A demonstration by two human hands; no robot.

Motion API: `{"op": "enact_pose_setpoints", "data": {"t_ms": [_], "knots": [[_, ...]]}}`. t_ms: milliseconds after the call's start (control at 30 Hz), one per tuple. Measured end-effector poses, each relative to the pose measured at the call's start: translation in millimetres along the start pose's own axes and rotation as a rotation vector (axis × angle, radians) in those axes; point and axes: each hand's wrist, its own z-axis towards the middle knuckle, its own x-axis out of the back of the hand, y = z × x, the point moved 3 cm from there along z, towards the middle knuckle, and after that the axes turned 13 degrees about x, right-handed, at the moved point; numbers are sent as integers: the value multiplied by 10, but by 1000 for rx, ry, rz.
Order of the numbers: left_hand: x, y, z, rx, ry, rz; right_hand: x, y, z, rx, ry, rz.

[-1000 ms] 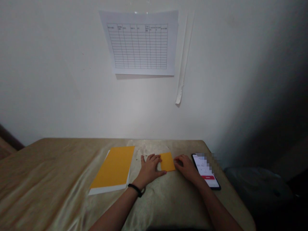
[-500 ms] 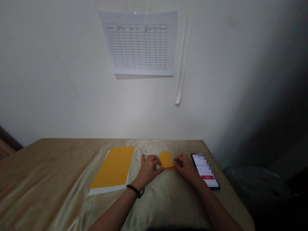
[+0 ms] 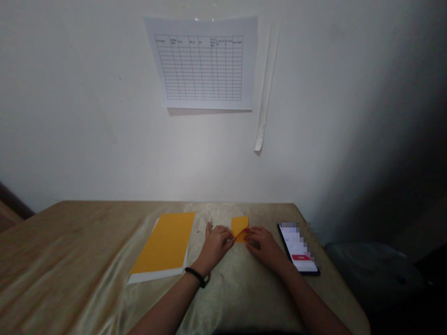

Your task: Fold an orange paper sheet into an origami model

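A pale grey, plain wall [image 3: 87, 121] fills the upper frame, and below it spreads a surface [image 3: 251, 298] under a creased, satiny, gold-beige cloth. At lower right a bulky dark grey shape [image 3: 373, 270] sinks into shadow, too dim to identify. A white paper sheet printed with a table grid [image 3: 206, 70] hangs at upper centre, its headings too small to read. Lower left of centre lies a rectangular yellow paper sheet [image 3: 165, 242] over white paper, how many layers being impossible to tell. At lower centre, the left hand [image 3: 216, 244] has thumb and fingertips pinched on the left edge of a small, folded, yellow paper piece [image 3: 240, 223]; the right hand [image 3: 263, 242] touches its right side, thumb and fingers apart at the front, and whether that grip holds the raised layer cannot be told. A black-edged rectangular phone [image 3: 303, 265] lies right of that hand, its screen partly pixelated. Smallest is a thin black wristband [image 3: 196, 275] on the left wrist. The step in hand looks like turning over one layer of the small piece, whose edge slants across it; the next move seems to call for matched edges and a steady left grip. Fingertips hide the piece's lower corners, and the lower frame cuts off both forearms
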Motion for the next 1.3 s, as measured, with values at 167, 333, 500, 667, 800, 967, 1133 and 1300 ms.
{"op": "enact_pose_setpoints", "data": {"t_ms": [167,333,500,667,800,967,1133,1300], "knots": [[-17,-3,2,-21,49,32,-53,55,-17,-28,-41,28],[27,35,17,25,146,88,-43,59,-4,-24,-54,40],[68,41,2,50,200,204,-31,56,0,-29,-67,47],[51,-26,-11,60,205,234,-56,106,5,-30,-67,56],[-22,-80,24,29,122,195,-61,117,2,-31,-73,50],[-112,-154,62,39,-25,87,-35,88,-12,-6,-43,39],[-125,-183,57,46,-28,79,-39,99,-9,24,-38,40],[-134,-176,57,37,-18,83,-79,172,-20,41,-20,46]]}}
